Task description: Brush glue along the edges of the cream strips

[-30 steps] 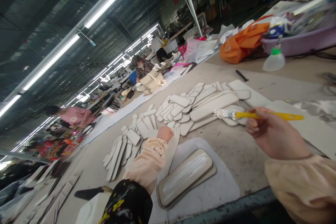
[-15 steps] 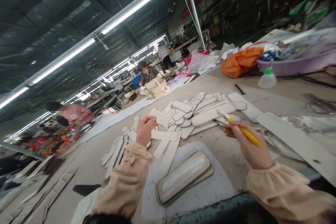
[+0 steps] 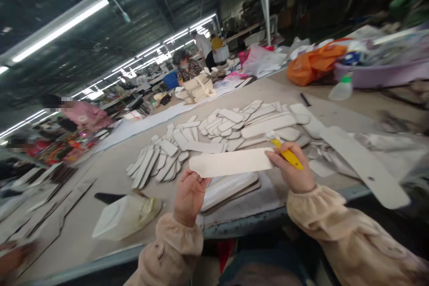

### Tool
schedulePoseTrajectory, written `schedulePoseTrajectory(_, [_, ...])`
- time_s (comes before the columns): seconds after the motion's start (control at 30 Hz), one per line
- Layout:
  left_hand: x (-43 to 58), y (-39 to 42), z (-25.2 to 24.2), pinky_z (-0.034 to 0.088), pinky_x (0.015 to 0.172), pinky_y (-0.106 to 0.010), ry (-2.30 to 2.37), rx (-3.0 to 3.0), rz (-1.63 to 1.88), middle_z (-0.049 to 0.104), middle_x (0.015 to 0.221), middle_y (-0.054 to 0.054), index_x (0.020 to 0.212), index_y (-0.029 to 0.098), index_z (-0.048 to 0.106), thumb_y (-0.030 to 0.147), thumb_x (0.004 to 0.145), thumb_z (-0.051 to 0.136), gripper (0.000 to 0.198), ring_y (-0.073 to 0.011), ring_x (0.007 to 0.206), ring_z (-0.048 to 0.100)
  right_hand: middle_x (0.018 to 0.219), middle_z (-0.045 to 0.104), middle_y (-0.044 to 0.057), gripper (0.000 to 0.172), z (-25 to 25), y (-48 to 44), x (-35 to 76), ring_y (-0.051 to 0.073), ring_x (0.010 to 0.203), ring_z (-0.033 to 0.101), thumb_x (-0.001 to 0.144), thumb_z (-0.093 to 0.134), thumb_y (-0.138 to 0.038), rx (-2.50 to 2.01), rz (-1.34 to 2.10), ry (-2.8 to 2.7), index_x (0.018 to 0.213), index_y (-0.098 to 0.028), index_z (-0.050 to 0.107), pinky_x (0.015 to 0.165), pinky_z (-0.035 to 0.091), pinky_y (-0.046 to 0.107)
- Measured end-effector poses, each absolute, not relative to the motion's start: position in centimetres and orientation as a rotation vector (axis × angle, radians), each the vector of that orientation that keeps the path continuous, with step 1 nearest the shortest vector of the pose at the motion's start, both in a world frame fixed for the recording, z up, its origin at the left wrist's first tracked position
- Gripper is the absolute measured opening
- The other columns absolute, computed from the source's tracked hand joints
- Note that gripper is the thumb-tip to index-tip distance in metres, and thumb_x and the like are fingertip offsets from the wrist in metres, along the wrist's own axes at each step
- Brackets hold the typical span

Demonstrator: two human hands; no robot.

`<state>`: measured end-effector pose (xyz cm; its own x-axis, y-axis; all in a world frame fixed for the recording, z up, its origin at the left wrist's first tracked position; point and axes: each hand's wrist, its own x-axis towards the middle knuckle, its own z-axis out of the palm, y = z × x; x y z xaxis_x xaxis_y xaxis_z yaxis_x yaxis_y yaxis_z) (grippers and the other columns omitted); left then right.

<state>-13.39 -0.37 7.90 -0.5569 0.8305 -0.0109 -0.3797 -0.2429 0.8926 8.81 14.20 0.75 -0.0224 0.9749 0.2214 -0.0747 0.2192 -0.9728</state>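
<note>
A long off-white strip (image 3: 233,163) with rounded ends is stretched between my hands, above the table. My left hand (image 3: 191,194) pinches its left end, with the thumb and fingers closed. My right hand (image 3: 295,167) grips the right end and also holds a small yellow-handled brush (image 3: 288,155) with a whitish tip pointing up and left. Beneath the strip lies a stack of rounded panels (image 3: 231,187), partly hidden, the top one glossy. Behind it spreads a loose pile of off-white, dark-edged pieces (image 3: 164,158).
A translucent plastic container (image 3: 117,216), yellowish at its mouth, lies left of my left hand. A long pale strip (image 3: 365,165) overhangs the front edge at right. Farther back are a squeeze bottle (image 3: 342,89), an orange bag (image 3: 311,67) and a purple basin (image 3: 372,73). Another person's hand (image 3: 15,254) blurs at lower left.
My left hand has drawn back from the pile, lifting the strip toward me. The right hand has moved left and taken the strip's other end, keeping the brush. The view has shifted too.
</note>
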Motion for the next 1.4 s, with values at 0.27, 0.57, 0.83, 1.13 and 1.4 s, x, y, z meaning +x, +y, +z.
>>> schedulePoseTrajectory(0.27, [-14.7, -6.9, 3.6, 0.054, 0.065, -0.027, 1.635, 0.399, 1.636, 0.071, 0.081, -0.005, 0.088, 0.017, 0.064, 0.053, 0.07, 0.072, 0.041, -0.0202, 0.078, 0.07, 0.079, 0.066, 0.002, 0.037, -0.9, 13.2, 7.4, 0.019, 0.068, 0.062, 0.072, 0.073, -0.048, -0.907, 0.958, -1.54, 0.085, -0.026, 0.046, 0.063, 0.051, 0.032])
schedulePoseTrajectory(0.57, [-18.9, -7.9, 0.5, 0.034, 0.047, -0.022, 2.227, 0.714, 1.064, 0.055, 0.048, 0.003, 0.068, 0.016, 0.066, 0.048, 0.068, 0.068, 0.032, -0.0116, 0.046, 0.048, 0.076, 0.067, 0.002, 0.033, -2.9, 13.3, 5.0, 0.021, 0.066, 0.065, 0.078, 0.065, -0.052, -1.055, 0.751, -1.877, 0.086, -0.024, 0.048, 0.062, 0.049, 0.032])
schedulePoseTrajectory(0.83, [-19.8, -7.7, -0.8, 0.032, 0.053, -0.024, 2.345, 0.94, 0.798, 0.046, 0.049, 0.004, 0.056, 0.02, 0.056, 0.049, 0.072, 0.056, 0.033, -0.014, 0.052, 0.045, 0.077, 0.066, -0.001, 0.025, -3.8, 13.5, 4.0, 0.017, 0.063, 0.064, 0.085, 0.061, -0.047, -1.079, 0.679, -2.097, 0.087, -0.025, 0.048, 0.06, 0.046, 0.027])
schedulePoseTrajectory(1.13, [-19.8, -7.0, -1.5, 0.032, 0.056, -0.025, 2.344, 0.857, 0.746, 0.046, 0.052, 0.003, 0.056, 0.018, 0.055, 0.05, 0.07, 0.057, 0.035, -0.0134, 0.055, 0.044, 0.074, 0.065, -0.001, 0.029, -5.2, 14.2, 3.9, 0.015, 0.058, 0.062, 0.088, 0.054, -0.052, -1.069, 0.447, -2.206, 0.085, -0.023, 0.051, 0.053, 0.043, 0.024])
schedulePoseTrajectory(1.4, [-19.7, -7.5, -2.3, 0.031, 0.05, -0.023, 2.273, 0.701, 0.834, 0.046, 0.049, 0.005, 0.058, 0.018, 0.055, 0.045, 0.072, 0.061, 0.031, -0.01, 0.048, 0.04, 0.076, 0.067, 0.003, 0.049, -6.0, 14.2, 3.8, 0.018, 0.052, 0.06, 0.084, 0.042, -0.07, -1.13, 0.286, -2.209, 0.088, -0.023, 0.056, 0.047, 0.038, 0.027])
